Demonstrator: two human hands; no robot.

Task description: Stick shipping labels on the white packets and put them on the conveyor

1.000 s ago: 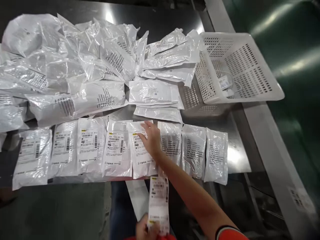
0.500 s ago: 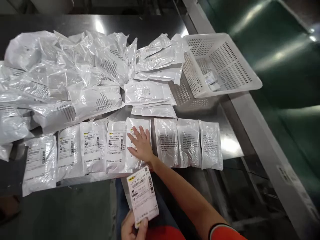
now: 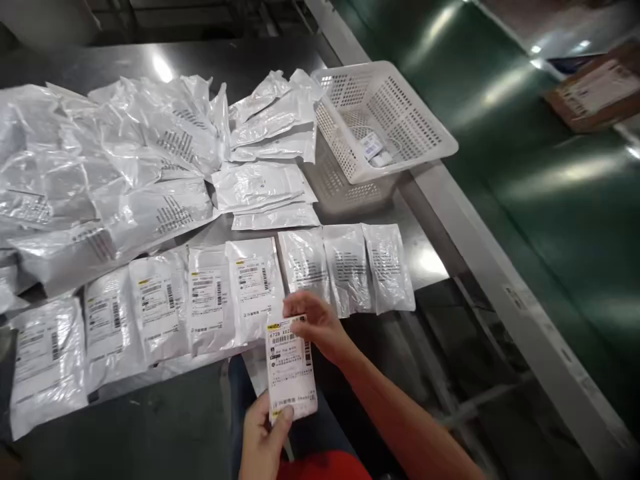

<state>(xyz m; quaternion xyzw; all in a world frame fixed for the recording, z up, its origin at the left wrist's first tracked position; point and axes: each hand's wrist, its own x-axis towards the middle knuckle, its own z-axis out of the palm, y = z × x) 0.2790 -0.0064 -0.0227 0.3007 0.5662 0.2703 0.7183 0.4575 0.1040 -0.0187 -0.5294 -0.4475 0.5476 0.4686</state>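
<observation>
My left hand [image 3: 265, 430] grips the bottom end of a shipping label [image 3: 291, 373], which seems to be the top one of a small stack. At the label's upper right corner, my right hand [image 3: 317, 327] has its thumb and fingers closed on the edge. Just beyond lies a white mailer bag [image 3: 254, 287] with a label on its face, in a row of similar labelled bags to the left. To the right of it are three mailer bags [image 3: 345, 270] that show printed text and no label.
A heap of white plastic mailers [image 3: 115, 153] covers the back left of the metal table. Flatter bags [image 3: 267, 190] are stacked beside it. A white perforated basket [image 3: 417, 123] with small items stands back right, next to a green conveyor belt [image 3: 540, 187] carrying a brown carton [image 3: 597, 87].
My right hand has left the labelled mailer bag, drawn back towards me and taken hold of the label's top corner. The view has turned right, bringing the carton into sight.
</observation>
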